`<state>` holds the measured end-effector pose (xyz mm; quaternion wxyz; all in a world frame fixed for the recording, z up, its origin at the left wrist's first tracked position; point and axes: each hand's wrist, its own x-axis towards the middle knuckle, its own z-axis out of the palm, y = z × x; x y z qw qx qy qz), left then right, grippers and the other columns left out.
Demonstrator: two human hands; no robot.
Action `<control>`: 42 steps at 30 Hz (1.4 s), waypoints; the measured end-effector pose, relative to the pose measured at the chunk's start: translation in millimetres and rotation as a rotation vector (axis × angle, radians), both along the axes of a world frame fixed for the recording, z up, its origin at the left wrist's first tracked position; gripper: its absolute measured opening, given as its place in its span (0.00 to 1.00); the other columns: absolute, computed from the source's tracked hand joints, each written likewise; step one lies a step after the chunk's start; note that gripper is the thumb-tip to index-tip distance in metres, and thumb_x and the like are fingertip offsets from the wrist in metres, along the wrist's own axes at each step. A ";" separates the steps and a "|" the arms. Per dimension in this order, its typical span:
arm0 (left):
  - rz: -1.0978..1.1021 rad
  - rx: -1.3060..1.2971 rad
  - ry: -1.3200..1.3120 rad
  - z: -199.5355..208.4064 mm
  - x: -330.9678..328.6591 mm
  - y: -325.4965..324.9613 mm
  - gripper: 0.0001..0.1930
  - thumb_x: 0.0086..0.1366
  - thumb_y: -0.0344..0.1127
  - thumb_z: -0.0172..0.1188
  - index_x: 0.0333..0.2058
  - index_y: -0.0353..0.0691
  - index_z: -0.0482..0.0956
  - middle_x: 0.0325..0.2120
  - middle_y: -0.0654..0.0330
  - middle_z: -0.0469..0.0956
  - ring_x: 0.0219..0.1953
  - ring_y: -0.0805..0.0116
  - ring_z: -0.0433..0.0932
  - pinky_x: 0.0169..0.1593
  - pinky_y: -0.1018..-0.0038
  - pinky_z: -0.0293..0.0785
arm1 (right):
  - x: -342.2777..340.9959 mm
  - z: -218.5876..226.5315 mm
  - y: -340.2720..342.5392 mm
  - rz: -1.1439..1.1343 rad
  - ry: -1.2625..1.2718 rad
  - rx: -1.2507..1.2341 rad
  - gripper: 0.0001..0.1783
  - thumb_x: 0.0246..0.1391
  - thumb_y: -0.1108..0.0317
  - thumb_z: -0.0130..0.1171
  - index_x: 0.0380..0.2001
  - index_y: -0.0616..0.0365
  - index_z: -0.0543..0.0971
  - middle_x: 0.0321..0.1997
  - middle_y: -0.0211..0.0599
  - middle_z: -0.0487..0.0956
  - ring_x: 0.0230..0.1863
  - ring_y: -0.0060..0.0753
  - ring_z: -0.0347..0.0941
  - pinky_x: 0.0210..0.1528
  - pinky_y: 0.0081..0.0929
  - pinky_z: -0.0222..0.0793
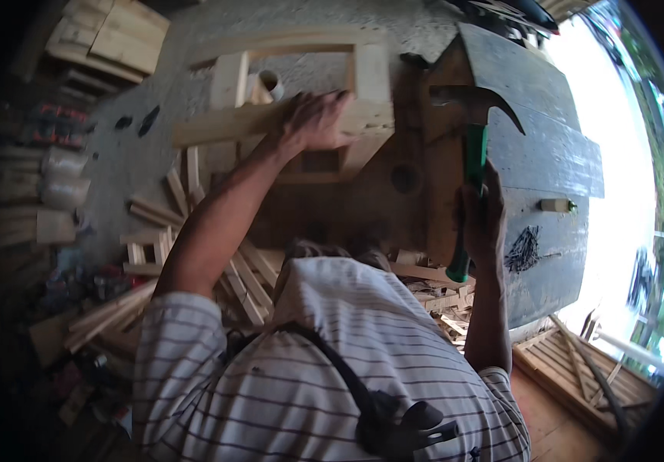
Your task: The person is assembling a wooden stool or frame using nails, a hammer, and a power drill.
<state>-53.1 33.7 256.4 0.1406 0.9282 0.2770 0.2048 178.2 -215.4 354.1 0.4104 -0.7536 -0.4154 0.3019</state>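
Note:
My left hand (318, 121) is closed over the near top rail of a pale wooden frame (232, 123), close to its right corner. The frame looks like a small stool or box frame of squared timber. My right hand (484, 212) grips the green handle of a claw hammer (476, 158). The hammer is held upright, its metal head and curved claw at the top, to the right of the frame and apart from it. What the frame rests on is partly hidden.
At the right is a grey-topped workbench (540, 154) with a pile of dark nails (524, 250) and a small bottle (557, 205). Loose wooden strips (251, 289) lie around my feet. A wooden box (116, 38) stands far left; a slatted panel (578, 373) lies lower right.

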 end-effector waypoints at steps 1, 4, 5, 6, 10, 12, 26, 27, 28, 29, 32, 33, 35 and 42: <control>-0.008 -0.063 0.056 1.1 1.2 0.7 0.32 0.48 0.52 0.74 0.47 0.38 0.74 0.36 0.47 0.82 0.41 0.46 0.83 0.43 0.55 0.79 | 8.0 -1.9 -7.3 0.012 0.043 0.076 0.26 0.65 0.71 0.53 0.66 0.51 0.68 0.29 0.32 0.75 0.25 0.14 0.69 0.26 0.20 0.67; -0.036 -0.041 0.012 6.4 7.6 -3.0 0.30 0.47 0.49 0.76 0.44 0.40 0.75 0.38 0.49 0.82 0.42 0.47 0.83 0.44 0.56 0.79 | 36.9 -29.9 -30.6 -0.171 0.019 -0.002 0.24 0.64 0.71 0.56 0.63 0.52 0.71 0.37 0.38 0.81 0.33 0.27 0.77 0.38 0.29 0.74; -0.050 -0.021 0.041 10.9 10.4 -2.2 0.29 0.48 0.50 0.76 0.43 0.40 0.74 0.38 0.50 0.81 0.42 0.47 0.82 0.44 0.55 0.78 | 48.7 -43.6 -41.6 -0.207 -0.029 -0.021 0.24 0.63 0.71 0.57 0.63 0.51 0.72 0.38 0.42 0.82 0.36 0.35 0.80 0.41 0.32 0.74; -0.049 -0.004 0.057 14.6 11.5 -4.1 0.29 0.48 0.49 0.76 0.43 0.40 0.74 0.38 0.49 0.81 0.42 0.45 0.81 0.44 0.54 0.77 | 60.3 -60.4 -51.0 -0.190 -0.089 0.023 0.25 0.62 0.70 0.59 0.62 0.50 0.72 0.39 0.46 0.83 0.40 0.42 0.83 0.43 0.35 0.75; -0.068 -0.104 0.145 25.3 16.2 -7.3 0.34 0.48 0.47 0.77 0.49 0.38 0.72 0.40 0.45 0.80 0.44 0.39 0.78 0.45 0.51 0.75 | 117.8 -122.7 -85.6 -0.403 -0.255 -0.190 0.25 0.57 0.67 0.63 0.59 0.45 0.75 0.43 0.50 0.83 0.47 0.57 0.80 0.46 0.45 0.74; -0.100 -0.102 0.177 25.1 19.2 -7.1 0.35 0.48 0.48 0.78 0.50 0.38 0.71 0.41 0.44 0.79 0.44 0.38 0.78 0.45 0.51 0.74 | 154.2 -152.9 -95.1 -0.567 -0.380 -0.251 0.25 0.55 0.65 0.65 0.57 0.43 0.76 0.44 0.47 0.82 0.48 0.55 0.80 0.47 0.46 0.73; 0.123 0.011 0.403 13.3 19.6 -11.9 0.39 0.49 0.51 0.76 0.52 0.34 0.68 0.41 0.40 0.74 0.45 0.33 0.73 0.46 0.49 0.70 | 284.8 -250.1 -149.8 -0.912 -0.659 -0.070 0.15 0.57 0.62 0.63 0.47 0.53 0.81 0.46 0.43 0.79 0.47 0.49 0.76 0.50 0.43 0.69; 0.113 0.011 0.409 12.2 19.3 -11.0 0.39 0.49 0.51 0.76 0.52 0.34 0.68 0.41 0.40 0.74 0.45 0.33 0.73 0.46 0.49 0.70 | 280.1 -249.9 -166.4 -1.015 -0.557 -0.112 0.14 0.57 0.62 0.64 0.45 0.53 0.82 0.43 0.43 0.80 0.45 0.48 0.77 0.48 0.43 0.70; 0.124 -0.003 0.408 11.0 19.3 -9.9 0.39 0.49 0.51 0.76 0.53 0.34 0.67 0.41 0.40 0.74 0.45 0.33 0.73 0.47 0.49 0.70 | 277.4 -249.4 -183.5 -1.093 -0.518 -0.098 0.13 0.57 0.61 0.64 0.42 0.54 0.82 0.41 0.43 0.80 0.43 0.48 0.78 0.47 0.43 0.71; 0.135 -0.015 0.408 10.0 19.0 -8.4 0.40 0.49 0.51 0.75 0.53 0.34 0.67 0.41 0.39 0.73 0.46 0.32 0.73 0.47 0.49 0.69 | 276.5 -248.3 -201.1 -1.179 -0.430 -0.165 0.12 0.57 0.61 0.65 0.41 0.55 0.82 0.39 0.43 0.81 0.41 0.47 0.78 0.45 0.42 0.72; 0.139 -0.005 0.424 7.3 17.9 -3.4 0.41 0.49 0.51 0.75 0.55 0.32 0.66 0.42 0.38 0.74 0.47 0.32 0.73 0.50 0.49 0.69 | 279.1 -245.4 -243.5 -1.276 -0.399 -0.282 0.11 0.56 0.61 0.66 0.36 0.56 0.83 0.35 0.42 0.82 0.38 0.46 0.80 0.44 0.40 0.73; 0.140 -0.005 0.440 6.6 17.2 -1.5 0.42 0.49 0.50 0.75 0.55 0.31 0.66 0.43 0.37 0.74 0.48 0.32 0.73 0.51 0.49 0.70 | 280.8 -244.6 -252.4 -1.319 -0.405 -0.372 0.11 0.55 0.61 0.68 0.33 0.57 0.84 0.33 0.41 0.84 0.37 0.45 0.81 0.44 0.38 0.74; 0.147 -0.018 0.457 5.8 15.0 1.1 0.43 0.49 0.51 0.75 0.56 0.31 0.66 0.44 0.37 0.74 0.49 0.32 0.73 0.52 0.49 0.70 | 285.1 -243.5 -260.2 -1.280 -0.417 -0.336 0.11 0.55 0.61 0.68 0.34 0.57 0.84 0.35 0.41 0.84 0.38 0.44 0.81 0.43 0.38 0.73; 0.147 0.017 0.476 3.3 12.0 -2.8 0.43 0.51 0.54 0.73 0.56 0.31 0.65 0.45 0.37 0.73 0.49 0.31 0.73 0.53 0.49 0.70 | 299.6 -249.8 -236.0 -1.156 -0.473 -0.405 0.11 0.54 0.59 0.67 0.33 0.55 0.85 0.36 0.41 0.82 0.39 0.45 0.80 0.42 0.41 0.73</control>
